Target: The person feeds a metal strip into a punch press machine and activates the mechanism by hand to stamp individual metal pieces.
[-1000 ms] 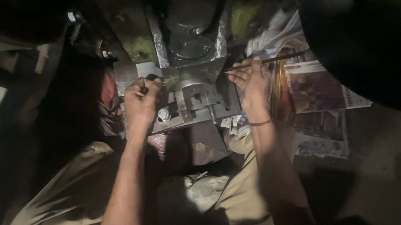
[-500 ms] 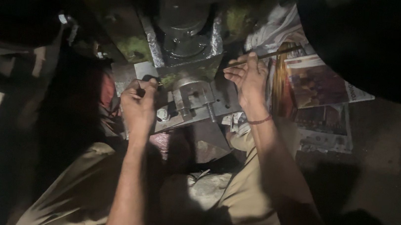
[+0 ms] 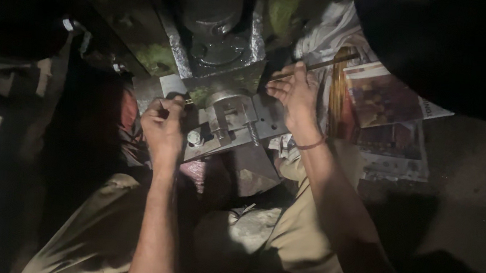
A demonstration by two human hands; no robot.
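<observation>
1. I see my left hand (image 3: 163, 125) fisted on a small tool, touching the vise's (image 3: 229, 120) left edge.
2. My right hand (image 3: 295, 94) pinches a thin rod (image 3: 323, 63), its long axis running up-right, away from the vise.

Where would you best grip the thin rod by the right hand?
Grip the rod at its bare upper-right stretch, coming from above across its length: it lies slanted over the papers, and the right hand covers its lower end.
</observation>
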